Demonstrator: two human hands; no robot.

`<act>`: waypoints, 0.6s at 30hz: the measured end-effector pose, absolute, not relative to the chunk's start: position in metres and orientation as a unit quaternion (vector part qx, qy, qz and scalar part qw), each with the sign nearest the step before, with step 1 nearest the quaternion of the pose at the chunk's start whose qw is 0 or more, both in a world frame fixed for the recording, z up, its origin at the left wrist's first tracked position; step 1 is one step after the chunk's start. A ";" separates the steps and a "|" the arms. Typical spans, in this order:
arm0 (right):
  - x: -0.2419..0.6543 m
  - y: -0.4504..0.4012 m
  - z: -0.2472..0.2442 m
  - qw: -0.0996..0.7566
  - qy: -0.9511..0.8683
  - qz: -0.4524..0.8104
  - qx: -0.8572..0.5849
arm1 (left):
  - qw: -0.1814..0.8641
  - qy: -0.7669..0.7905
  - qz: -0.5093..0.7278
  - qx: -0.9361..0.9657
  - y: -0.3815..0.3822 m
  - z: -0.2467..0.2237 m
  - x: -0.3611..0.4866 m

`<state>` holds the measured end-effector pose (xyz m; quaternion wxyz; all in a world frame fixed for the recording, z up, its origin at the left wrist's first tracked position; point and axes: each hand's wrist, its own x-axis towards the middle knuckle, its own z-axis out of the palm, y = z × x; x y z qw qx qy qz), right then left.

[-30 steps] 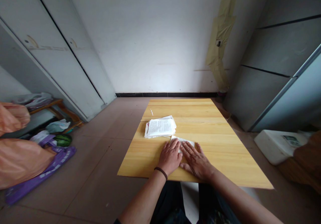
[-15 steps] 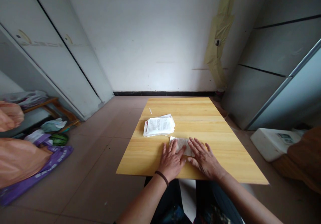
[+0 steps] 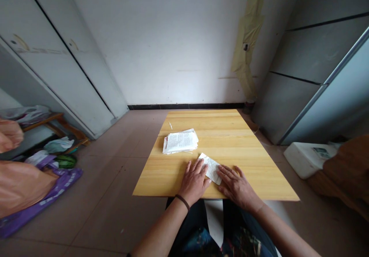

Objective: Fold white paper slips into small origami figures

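Observation:
A small piece of printed paper, seemingly folded, lies slanted on the wooden table near its front edge. My left hand rests on the paper's left end with fingers stretched out; a dark band circles that wrist. On the paper's right end lie the fingertips of my right hand, its fingers extended and flat. Beyond my left hand sits a stack of printed sheets. A thin white stick-like piece lies near the table's far left corner.
A white wall rises behind the table. Left are a cabinet, a watermelon and a purple bag on the floor. To the right stand a grey cabinet and a white box.
The paper under my hands has turned from nearly square with the table to a slant, its right end nearer me. My hands have shifted slightly with it. The view has moved a little.

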<state>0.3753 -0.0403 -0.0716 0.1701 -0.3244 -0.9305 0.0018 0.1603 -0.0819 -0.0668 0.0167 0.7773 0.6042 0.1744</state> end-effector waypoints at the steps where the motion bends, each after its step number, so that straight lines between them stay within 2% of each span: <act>1: 0.376 -0.042 -0.071 0.169 -0.930 0.002 -0.327 | 0.015 0.608 0.176 0.774 -0.083 -0.067 0.160; 12: 0.373 -0.078 -0.071 0.184 -0.924 -0.007 -0.335 | 0.017 0.636 0.170 0.753 -0.096 -0.067 0.156; 18: 0.371 -0.087 -0.070 0.232 -0.911 0.004 -0.340 | 0.024 0.587 0.235 0.774 -0.101 -0.060 0.152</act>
